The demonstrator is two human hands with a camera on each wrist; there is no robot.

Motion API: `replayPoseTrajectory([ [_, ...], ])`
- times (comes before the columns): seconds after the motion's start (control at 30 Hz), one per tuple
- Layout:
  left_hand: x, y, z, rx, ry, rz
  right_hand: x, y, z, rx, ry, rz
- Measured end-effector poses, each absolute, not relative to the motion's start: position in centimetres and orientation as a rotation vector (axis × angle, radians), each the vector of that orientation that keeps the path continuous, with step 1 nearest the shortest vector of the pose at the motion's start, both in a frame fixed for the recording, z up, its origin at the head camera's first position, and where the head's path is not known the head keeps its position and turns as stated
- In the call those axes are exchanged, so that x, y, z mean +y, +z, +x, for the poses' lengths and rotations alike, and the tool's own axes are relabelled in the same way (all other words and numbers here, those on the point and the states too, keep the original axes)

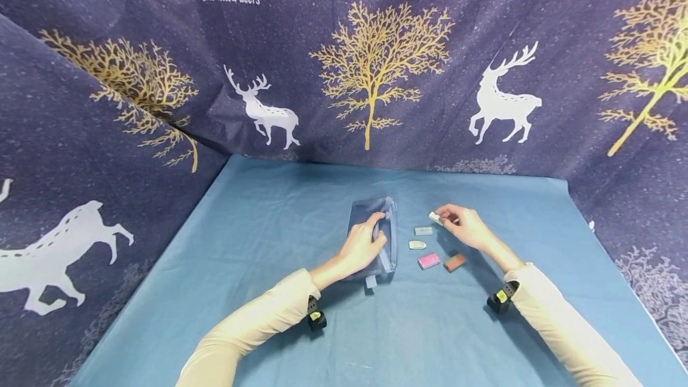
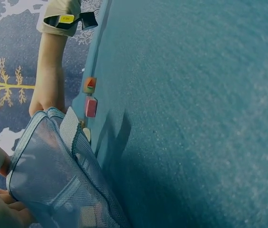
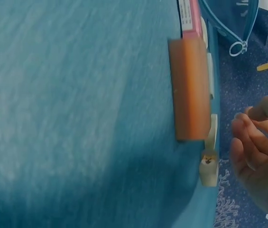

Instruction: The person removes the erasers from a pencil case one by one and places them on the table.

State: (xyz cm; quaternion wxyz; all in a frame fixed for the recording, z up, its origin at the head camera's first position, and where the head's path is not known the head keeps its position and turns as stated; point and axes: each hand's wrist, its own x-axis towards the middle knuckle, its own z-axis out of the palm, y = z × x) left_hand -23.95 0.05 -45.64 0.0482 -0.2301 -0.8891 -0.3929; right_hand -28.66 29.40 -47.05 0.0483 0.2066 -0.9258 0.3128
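Note:
My left hand (image 1: 365,248) grips a blue mesh zip pouch (image 2: 53,161) by its side, the thumb and index finger at the zipped opening. To its right, my right hand (image 1: 466,229) hovers with loosely bent fingers. Nothing shows between those fingers in the right wrist view. A white eraser-like block (image 1: 435,218) lies right by its fingertips in the head view. Close by are a pale grey block (image 1: 423,230), a cream block with one rounded end (image 1: 417,245), a pink block (image 1: 429,261) and an orange-brown block (image 1: 454,263). A white block with a small animal print (image 3: 208,171) shows in the right wrist view.
A blue cloth (image 1: 419,327) covers the table. Behind and to the sides hangs a dark blue curtain (image 1: 333,100) with deer and golden trees. A small white tag (image 1: 371,282) sticks out at the pouch's near end. Both wrists carry black camera straps.

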Motion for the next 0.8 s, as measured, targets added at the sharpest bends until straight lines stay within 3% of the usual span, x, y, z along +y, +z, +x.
replayPoseTrajectory([
  [0.8,0.1,-45.8,-23.9,-2.680,-1.170,-0.719,27.2,-46.8,-28.2,-2.822,1.029,0.753],
])
